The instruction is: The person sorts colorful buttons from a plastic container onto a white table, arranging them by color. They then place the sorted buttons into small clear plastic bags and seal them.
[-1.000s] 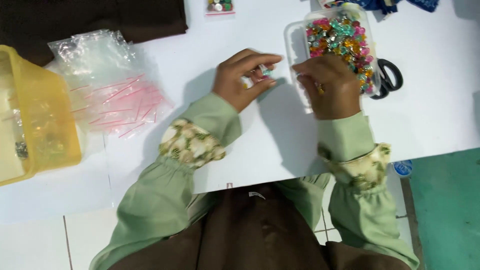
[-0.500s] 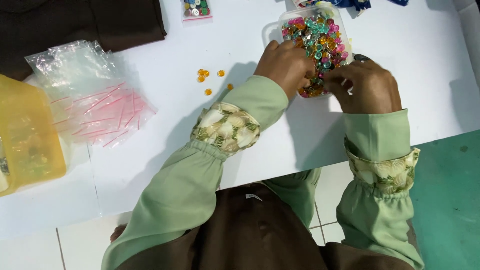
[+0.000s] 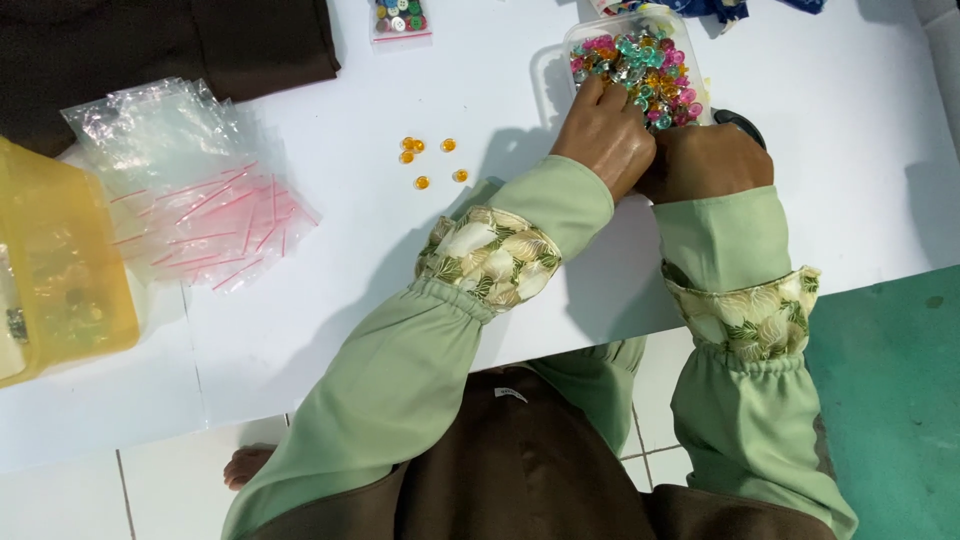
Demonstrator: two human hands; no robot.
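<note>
A clear plastic tub (image 3: pixel 552 75) full of small coloured gems stands on the white table (image 3: pixel 330 300) at the upper right. My left hand (image 3: pixel 605 135) reaches into its near edge, fingers dipped among the gems; whether it pinches one is hidden. Beside it my right hand (image 3: pixel 705 160) rests curled against the tub's near side, its fingers hidden. Several small orange gems (image 3: pixel 430 160) lie loose on the table to the left of the hands.
A heap of small clear bags with pink strips (image 3: pixel 190 190) lies at the left. A yellow plastic box (image 3: pixel 55 260) sits at the far left edge. A small packet of buttons (image 3: pixel 400 18) and dark cloth (image 3: pixel 160 45) lie at the top. Black scissors (image 3: pixel 742 122) peek out behind my right hand.
My left hand left the orange gems on the table and moved right into the tub. My right hand shifted slightly along the tub's near side.
</note>
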